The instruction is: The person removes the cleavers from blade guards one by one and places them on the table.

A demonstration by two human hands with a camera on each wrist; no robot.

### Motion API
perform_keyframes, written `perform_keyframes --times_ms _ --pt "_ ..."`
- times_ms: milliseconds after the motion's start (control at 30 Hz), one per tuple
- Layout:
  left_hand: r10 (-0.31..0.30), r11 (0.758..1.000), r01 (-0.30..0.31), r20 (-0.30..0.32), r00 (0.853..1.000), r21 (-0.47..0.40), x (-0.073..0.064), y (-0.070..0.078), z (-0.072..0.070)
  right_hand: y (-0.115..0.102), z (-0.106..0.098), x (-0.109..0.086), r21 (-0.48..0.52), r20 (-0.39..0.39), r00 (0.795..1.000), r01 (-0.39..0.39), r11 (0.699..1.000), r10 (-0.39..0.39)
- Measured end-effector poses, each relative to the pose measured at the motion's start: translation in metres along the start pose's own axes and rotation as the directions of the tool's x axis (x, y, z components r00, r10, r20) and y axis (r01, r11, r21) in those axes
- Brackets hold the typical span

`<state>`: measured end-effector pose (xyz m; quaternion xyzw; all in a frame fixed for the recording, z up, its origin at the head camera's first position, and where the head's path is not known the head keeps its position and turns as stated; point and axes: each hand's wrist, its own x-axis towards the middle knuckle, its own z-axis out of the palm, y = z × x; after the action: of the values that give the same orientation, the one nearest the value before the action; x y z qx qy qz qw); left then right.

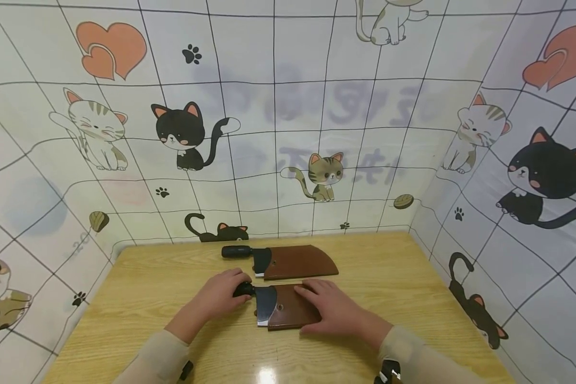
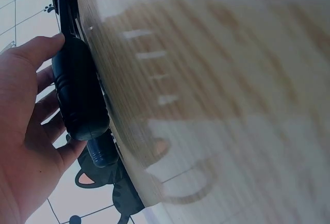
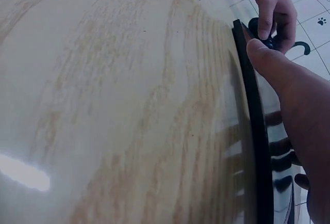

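Two cleavers in brown leather sheaths lie one behind the other. On the near one, my left hand (image 1: pixel 219 294) holds the black handle (image 2: pixel 80 92), thumb on one side and fingers on the other in the left wrist view. My right hand (image 1: pixel 338 309) grips the near brown sheath (image 1: pixel 285 312) across its right part, thumb at the front edge and fingers over the back edge. A strip of dark blade (image 1: pixel 266 301) shows between handle and sheath. Behind it rests the far cleaver in its sheath (image 1: pixel 300 261), its black handle (image 1: pixel 236 251) pointing left, touched by neither hand.
The glossy wood-grain table (image 1: pixel 389 277) carries both cleavers. A cat-printed cloth (image 1: pixel 278 117) rises behind the table and along both sides. The far cleaver lies close behind my hands, near the back edge.
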<state>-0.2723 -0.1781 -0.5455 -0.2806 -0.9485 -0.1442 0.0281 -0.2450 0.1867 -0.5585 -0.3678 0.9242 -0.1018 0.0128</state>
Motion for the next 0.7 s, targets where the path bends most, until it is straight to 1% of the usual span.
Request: perform_keyframes --times_ms 133,300,500,633,700 --pt "-0.032 0.999 0.032 0.012 0.999 -0.016 0.003 0.001 0.002 -0.001 0.004 0.000 0.003 0.004 1.000 -0.002 1.000 0.002" --pt "-0.065 0.997 0.066 0.028 0.998 -0.037 0.005 0.003 0.002 -0.002 0.009 0.002 -0.015 -0.009 1.000 -0.006 1.000 0.005" --pt "-0.109 0.992 0.113 0.063 0.992 -0.063 0.006 0.007 0.003 -0.002 0.012 0.006 -0.014 -0.019 0.999 -0.033 0.999 0.033" --pt "-0.120 0.989 0.125 0.075 0.990 -0.074 0.007 0.007 0.004 -0.001 0.010 0.009 0.003 -0.032 0.999 -0.038 0.999 0.038" --pt "-0.115 0.991 0.119 0.071 0.991 -0.064 0.008 0.006 0.005 0.000 0.010 0.011 0.006 -0.039 0.999 -0.032 0.999 0.033"
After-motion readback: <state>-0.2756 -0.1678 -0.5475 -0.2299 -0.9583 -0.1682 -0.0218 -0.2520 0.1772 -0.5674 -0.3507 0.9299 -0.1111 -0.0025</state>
